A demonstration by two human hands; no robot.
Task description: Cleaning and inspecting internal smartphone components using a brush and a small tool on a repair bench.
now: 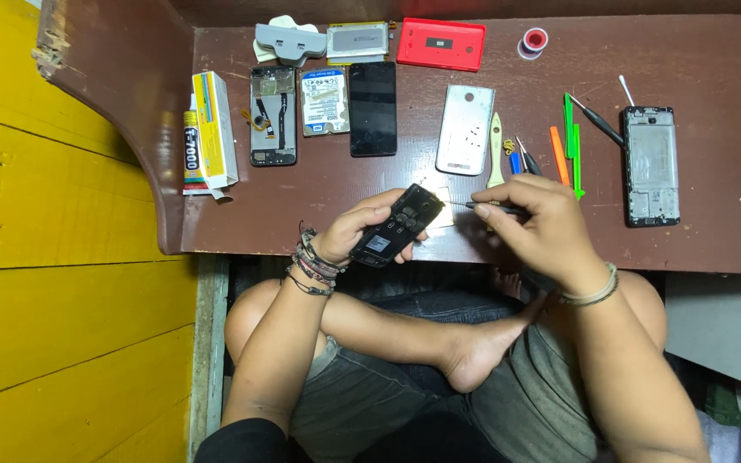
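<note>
a: where's the opened black phone (397,225)?
b: over the brown table (345,184) edge, left hand (355,228) fingers clamped around it.
a: and the right hand (535,225)?
b: fingers pinched together on a thin screwdriver (492,206), tip at the phone's top.

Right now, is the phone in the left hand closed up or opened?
Opened: the phone in the left hand has no back cover, its inner parts exposed toward the camera.

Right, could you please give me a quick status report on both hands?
Left hand gripping opened black phone. Right hand holding thin tool, tip at phone's edge. Nothing between them.
</note>
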